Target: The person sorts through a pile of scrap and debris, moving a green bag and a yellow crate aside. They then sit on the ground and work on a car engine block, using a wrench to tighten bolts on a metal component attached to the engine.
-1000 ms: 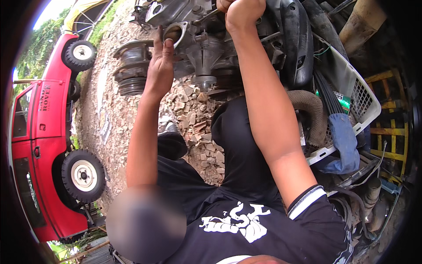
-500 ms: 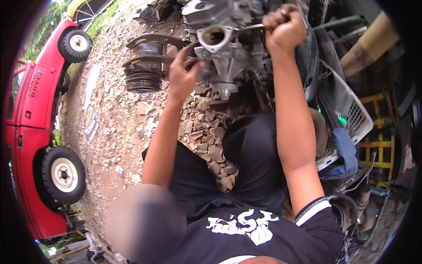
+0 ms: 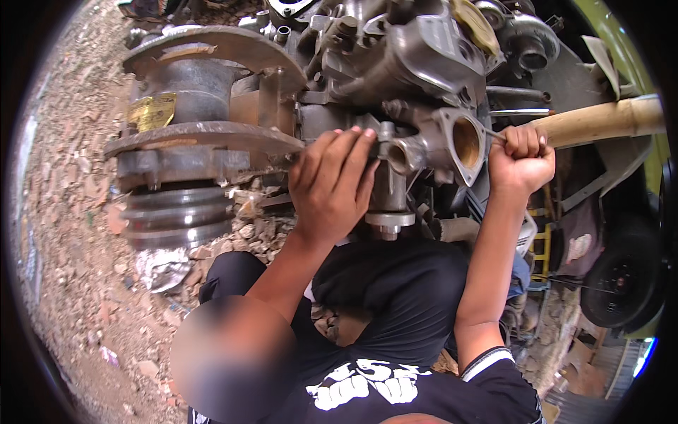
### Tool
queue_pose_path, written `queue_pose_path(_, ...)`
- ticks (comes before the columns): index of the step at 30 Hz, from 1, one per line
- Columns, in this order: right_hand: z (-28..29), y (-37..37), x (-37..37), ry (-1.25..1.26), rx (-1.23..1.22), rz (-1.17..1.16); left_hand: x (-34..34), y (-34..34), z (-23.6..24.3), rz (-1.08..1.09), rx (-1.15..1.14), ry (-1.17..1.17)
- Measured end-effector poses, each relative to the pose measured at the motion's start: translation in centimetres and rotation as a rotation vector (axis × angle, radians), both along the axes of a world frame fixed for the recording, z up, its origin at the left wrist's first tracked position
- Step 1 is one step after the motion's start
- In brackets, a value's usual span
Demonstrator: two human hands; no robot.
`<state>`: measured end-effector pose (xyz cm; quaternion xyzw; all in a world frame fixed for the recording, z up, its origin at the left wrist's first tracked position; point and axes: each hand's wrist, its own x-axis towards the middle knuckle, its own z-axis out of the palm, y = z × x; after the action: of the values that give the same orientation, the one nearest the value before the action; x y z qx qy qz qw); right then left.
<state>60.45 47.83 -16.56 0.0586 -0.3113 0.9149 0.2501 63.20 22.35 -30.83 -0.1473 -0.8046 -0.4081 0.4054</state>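
My left hand [image 3: 332, 180] is curled over the dark grey engine housing [image 3: 321, 116], beside a short round outlet [image 3: 401, 155]. My right hand [image 3: 520, 157] is closed round the end of a thin metal tool [image 3: 494, 134], perhaps a wrench; its far end is hard to make out beside the triangular flange [image 3: 448, 141] with a round brown-lined opening. Below the outlet hangs a metal shaft with a round end [image 3: 390, 220]. Left of my left hand stands a plated metal assembly [image 3: 189, 92] with stacked grooved pulleys [image 3: 182, 219].
A bamboo pole [image 3: 600, 120] lies behind my right hand. A turbo-like housing [image 3: 530, 49] is at upper right, a tyre [image 3: 621, 275] at far right, with a yellow rack [image 3: 541, 251] nearer. Broken rubble [image 3: 92, 283] and crumpled white plastic [image 3: 162, 268] lie on the left.
The view has swung toward the engine, so the red vehicle has left it. My left hand has moved from near the flange onto the housing; my right fist stays on the tool.
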Motion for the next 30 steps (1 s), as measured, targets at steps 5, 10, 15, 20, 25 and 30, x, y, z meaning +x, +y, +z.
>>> queue_pose_path(5,0.4,1.2,0.3,0.007,0.068,-0.023,-0.5,0.7,-0.6,-0.029,0.086,0.061)
queue_pose_path(10,0.2,1.8,0.2,0.02,0.097,0.013,-0.2,0.4,-0.1,-0.001,0.078,-0.001)
queue_pose_path(15,0.0,1.7,0.2,0.066,0.108,0.093,-0.2,-0.4,0.1,-0.064,0.071,-0.059)
queue_pose_path(20,-0.5,2.3,0.6,0.046,0.035,0.098,0.2,-1.0,0.6,-0.098,0.045,-0.102)
queue_pose_path(25,-0.8,1.0,0.7,0.092,0.039,0.081,0.2,-1.3,1.3,-0.136,0.077,-0.131)
queue_pose_path(30,-1.6,2.9,0.1,-0.017,-0.151,0.171,0.1,-1.6,1.5,-0.165,0.076,-0.09)
